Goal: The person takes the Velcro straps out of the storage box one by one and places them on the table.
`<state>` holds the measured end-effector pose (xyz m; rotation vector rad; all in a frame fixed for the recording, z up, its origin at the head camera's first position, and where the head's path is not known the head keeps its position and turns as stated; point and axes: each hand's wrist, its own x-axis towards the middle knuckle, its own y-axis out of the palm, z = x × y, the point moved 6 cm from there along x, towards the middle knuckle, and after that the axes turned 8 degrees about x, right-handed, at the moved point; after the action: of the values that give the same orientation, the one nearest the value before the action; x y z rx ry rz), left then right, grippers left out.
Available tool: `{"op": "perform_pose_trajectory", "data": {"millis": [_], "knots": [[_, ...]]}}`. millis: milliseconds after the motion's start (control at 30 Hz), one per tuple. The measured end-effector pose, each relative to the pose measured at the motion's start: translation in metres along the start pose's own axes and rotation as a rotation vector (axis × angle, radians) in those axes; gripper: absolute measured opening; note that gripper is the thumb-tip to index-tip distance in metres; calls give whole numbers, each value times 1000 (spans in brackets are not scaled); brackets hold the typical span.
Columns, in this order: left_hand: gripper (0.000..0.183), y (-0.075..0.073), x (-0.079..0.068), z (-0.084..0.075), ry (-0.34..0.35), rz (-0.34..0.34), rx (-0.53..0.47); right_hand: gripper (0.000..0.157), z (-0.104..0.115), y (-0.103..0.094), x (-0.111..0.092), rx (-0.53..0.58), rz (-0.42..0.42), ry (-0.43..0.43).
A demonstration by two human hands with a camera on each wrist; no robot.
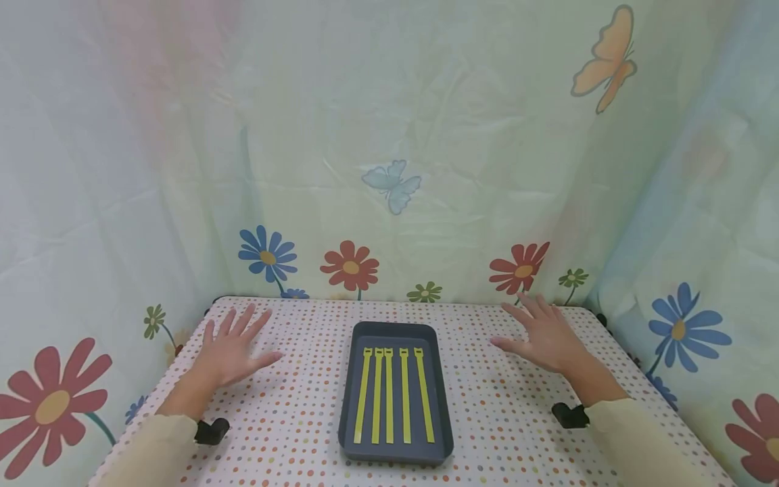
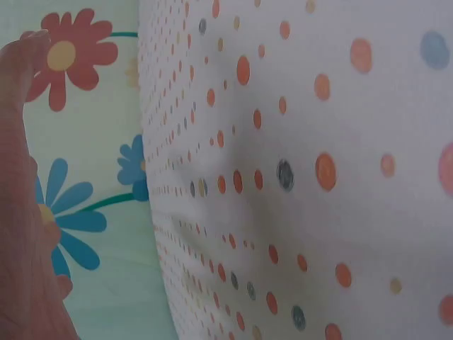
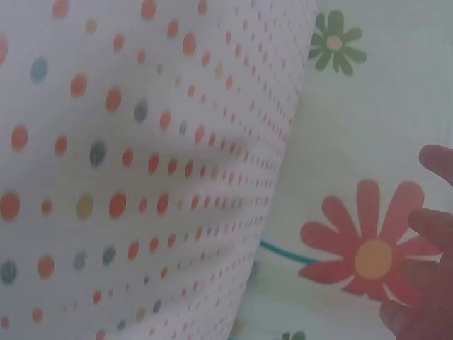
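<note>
In the head view, a dark grey tray (image 1: 394,329) is set in the middle of the dotted cloth (image 1: 292,419), between the two hands and apart from both. Five yellow strips (image 1: 389,399) are laid lengthwise in it, their slotted heads at the far end; the second and third from the left are placed closest together. The left hand (image 1: 230,355) is held out to the left of the tray, the right hand (image 1: 541,336) to its right, both with fingers spread and nothing grasped. Black devices (image 1: 211,431) are worn at both wrists, beside cream sleeves (image 1: 149,452).

In the left wrist view, the left hand is only partly shown, before a red flower (image 2: 71,53) on the backdrop.

In the right wrist view, extended right fingertips (image 3: 433,225) are seen at the edge, near another printed red flower.
</note>
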<state>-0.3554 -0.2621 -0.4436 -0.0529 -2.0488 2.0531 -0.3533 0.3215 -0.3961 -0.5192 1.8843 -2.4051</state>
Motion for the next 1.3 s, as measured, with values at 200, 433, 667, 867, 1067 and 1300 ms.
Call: {"op": "perform_pose_trajectory", "data": {"millis": [200,433,667,867,1067,1300], "knots": [[100,1,-1,-10,16,-7,9,92,19,10,4,3,-2,-44],[99,1,-4,-19,14,-33,-9,88,43,17,7,56,-18,-116],[97,5,-8,-38,32,-43,-63,80,64,25,9,130,-9,-155],[96,6,-11,-51,58,-68,-75,79,82,27,9,157,-10,-190],[96,9,-12,-61,76,-93,-84,80,100,29,10,172,-9,-213],[93,5,-15,-77,109,-134,-146,79,118,31,15,215,3,-255]]}}
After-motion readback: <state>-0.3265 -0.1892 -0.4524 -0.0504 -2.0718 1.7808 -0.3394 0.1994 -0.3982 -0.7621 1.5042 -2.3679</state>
